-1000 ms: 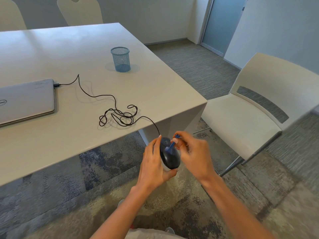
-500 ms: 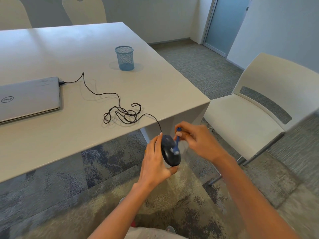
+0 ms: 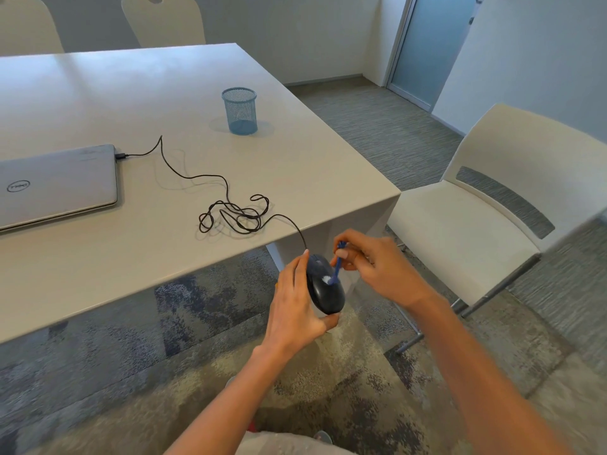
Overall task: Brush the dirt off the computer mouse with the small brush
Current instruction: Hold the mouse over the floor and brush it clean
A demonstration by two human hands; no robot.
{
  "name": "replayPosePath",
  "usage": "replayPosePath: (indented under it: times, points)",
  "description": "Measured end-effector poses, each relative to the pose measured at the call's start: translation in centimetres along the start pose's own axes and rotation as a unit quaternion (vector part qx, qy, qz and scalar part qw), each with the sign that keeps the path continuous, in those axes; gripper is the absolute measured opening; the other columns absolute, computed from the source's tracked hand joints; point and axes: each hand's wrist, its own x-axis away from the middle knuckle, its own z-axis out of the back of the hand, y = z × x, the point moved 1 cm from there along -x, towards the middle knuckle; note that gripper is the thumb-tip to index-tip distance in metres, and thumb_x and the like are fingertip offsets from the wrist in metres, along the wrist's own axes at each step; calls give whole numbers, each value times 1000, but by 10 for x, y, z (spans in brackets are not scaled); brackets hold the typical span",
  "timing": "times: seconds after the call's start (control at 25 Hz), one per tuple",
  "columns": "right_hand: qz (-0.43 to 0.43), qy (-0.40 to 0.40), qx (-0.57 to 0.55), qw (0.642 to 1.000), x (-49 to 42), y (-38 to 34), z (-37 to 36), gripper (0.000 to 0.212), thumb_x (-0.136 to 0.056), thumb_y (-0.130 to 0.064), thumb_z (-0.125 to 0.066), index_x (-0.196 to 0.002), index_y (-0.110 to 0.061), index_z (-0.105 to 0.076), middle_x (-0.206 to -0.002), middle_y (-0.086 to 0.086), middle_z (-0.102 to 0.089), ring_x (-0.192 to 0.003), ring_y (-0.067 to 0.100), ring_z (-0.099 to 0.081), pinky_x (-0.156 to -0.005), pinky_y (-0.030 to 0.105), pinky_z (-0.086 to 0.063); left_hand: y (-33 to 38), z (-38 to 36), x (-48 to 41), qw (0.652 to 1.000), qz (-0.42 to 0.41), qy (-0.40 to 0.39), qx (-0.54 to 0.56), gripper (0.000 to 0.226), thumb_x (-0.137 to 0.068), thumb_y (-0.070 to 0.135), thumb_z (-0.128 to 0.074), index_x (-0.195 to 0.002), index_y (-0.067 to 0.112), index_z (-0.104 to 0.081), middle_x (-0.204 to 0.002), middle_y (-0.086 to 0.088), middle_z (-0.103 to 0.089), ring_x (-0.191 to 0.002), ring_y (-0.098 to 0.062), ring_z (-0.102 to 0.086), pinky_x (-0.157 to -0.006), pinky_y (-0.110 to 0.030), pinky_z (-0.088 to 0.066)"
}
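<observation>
The computer mouse (image 3: 325, 289) is cupped in the left hand (image 3: 295, 307), off the worktop (image 3: 295, 165) and over the carpet, while the small brush (image 3: 336, 267) is pinched by its blue handle in the right hand (image 3: 377, 267), pale bristles touching the mouse's top; a drop is probably the main risk, since the mouse is only wrapped from one side and a hard stroke could push it out. The cable (image 3: 236, 215) could be tugged taut over the worktop edge just beyond the hands, yanking the laptop (image 3: 56, 185); plenty of open room is left below, with the chair (image 3: 476, 208) off past the right hand.
</observation>
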Motion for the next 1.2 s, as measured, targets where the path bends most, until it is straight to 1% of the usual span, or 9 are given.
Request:
replayPosePath:
  times: [0.08,0.24,0.32,0.6,0.76,0.88,1.0,1.08,1.2]
  points:
    - [-30,-39,-17,999,3,3,7,13,-99,-12,-55,-93,-22,-59,-83,2,-75,-85,13,-75,-81,46,-61,-1,0,4,1000,3,1,3,119,-62,53,-83,-153,20,-14,-151,-3,-30,-139,-20,-28,-107,-36,-38]
    - [-12,71,-108,992,-8,1,11,9,-100,-12,-55,-102,-16,-62,-97,5,-76,-98,9,-73,-87,33,-61,3,0,3,1000,-4,0,-1,120,-61,51,-84,-153,23,-13,-151,0,-27,-138,-18,-26,-104,-31,-37]
    - [-17,95,-135,986,-17,0,6,9,-100,-12,-54,-106,-10,-61,-101,8,-76,-100,11,-73,-88,33,-60,6,0,3,1000,-9,1,-3,120,-60,52,-83,-153,27,-12,-150,5,-25,-138,-16,-26,-102,-27,-35]
    - [-30,16,-148,988,-5,5,1,8,-101,-13,-53,-101,-11,-60,-92,9,-75,-90,13,-75,-79,25,-60,0,5,5,1000,14,22,1,118,-60,52,-82,-153,20,-17,-151,-2,-30,-139,-18,-27,-106,-27,-31]
    - [-79,-49,-82,992,11,11,3,7,-98,-9,-57,-99,-9,-63,-87,8,-77,-85,12,-76,-79,30,-63,0,7,6,999,9,30,-9,115,-62,54,-81,-152,18,-19,-150,-4,-32,-139,-19,-29,-104,-28,-33]
    - [-104,56,-96,988,11,11,9,5,-96,-11,-61,-97,-10,-66,-86,3,-78,-80,8,-76,-71,24,-61,1,7,6,999,4,29,-13,116,-61,52,-83,-152,18,-20,-150,-4,-32,-138,-20,-29,-104,-29,-34]
    - [-150,195,-235,940,1,10,17,4,-94,-12,-64,-90,-12,-64,-83,3,-79,-72,16,-77,-62,22,-60,5,5,7,1000,2,28,-9,116,-61,50,-84,-152,17,-21,-150,-4,-31,-139,-21,-30,-105,-30,-34]
    - [-181,236,-306,904,-5,10,12,7,-93,-11,-66,-87,-10,-62,-79,6,-79,-69,22,-77,-59,25,-61,8,4,8,999,-3,31,-8,115,-62,50,-85,-152,15,-23,-149,-5,-33,-139,-21,-30,-105,-29,-33]
    - [-210,257,-293,896,-6,14,-2,9,-93,-11,-66,-84,-10,-62,-79,11,-78,-68,23,-77,-60,28,-62,12,4,8,999,-4,38,-6,113,-62,51,-83,-151,15,-24,-149,-6,-34,-139,-21,-31,-105,-29,-34]
